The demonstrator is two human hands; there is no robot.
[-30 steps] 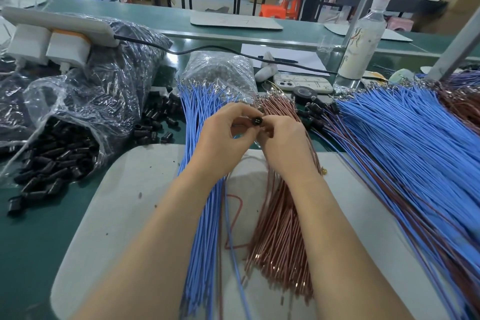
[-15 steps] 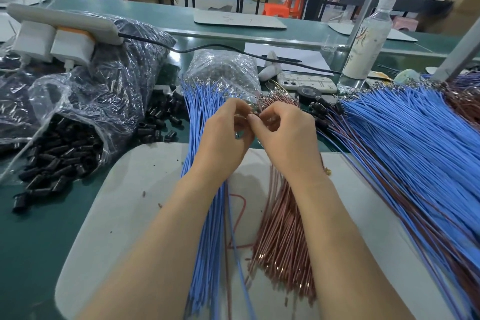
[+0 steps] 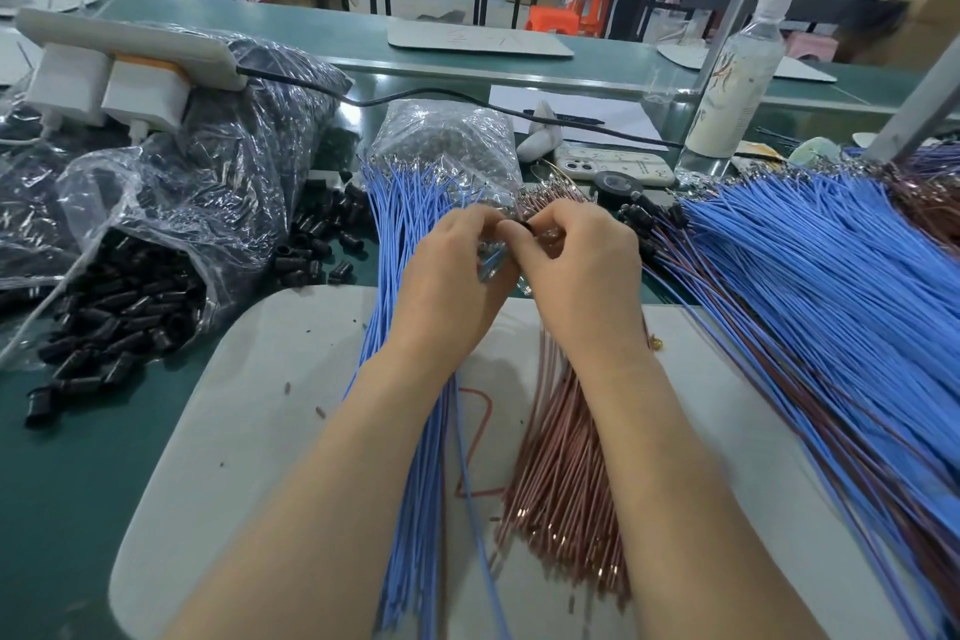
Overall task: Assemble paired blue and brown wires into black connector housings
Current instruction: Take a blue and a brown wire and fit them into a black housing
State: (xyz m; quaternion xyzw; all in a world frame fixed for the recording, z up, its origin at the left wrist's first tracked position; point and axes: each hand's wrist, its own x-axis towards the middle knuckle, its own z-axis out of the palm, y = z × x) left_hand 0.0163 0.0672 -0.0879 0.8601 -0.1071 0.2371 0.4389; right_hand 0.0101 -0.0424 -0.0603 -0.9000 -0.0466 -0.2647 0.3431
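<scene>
Left hand (image 3: 447, 281) and right hand (image 3: 584, 276) both pinched the black housing (image 3: 525, 227); best, I judged, to push the blue wire (image 3: 491, 268) in straight.

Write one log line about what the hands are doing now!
left hand grips blue wire | right hand pinches black connector housing | place: over brown wire bundle | step: fitting wire into housing, seating hidden

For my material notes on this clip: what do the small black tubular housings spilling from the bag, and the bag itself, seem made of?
Small black tubular housings: probably moulded plastic, semi-gloss, soft highlights on identical shapes. Clear crinkled bag: thin plastic film, glossy, shown by creases and glare.
</scene>
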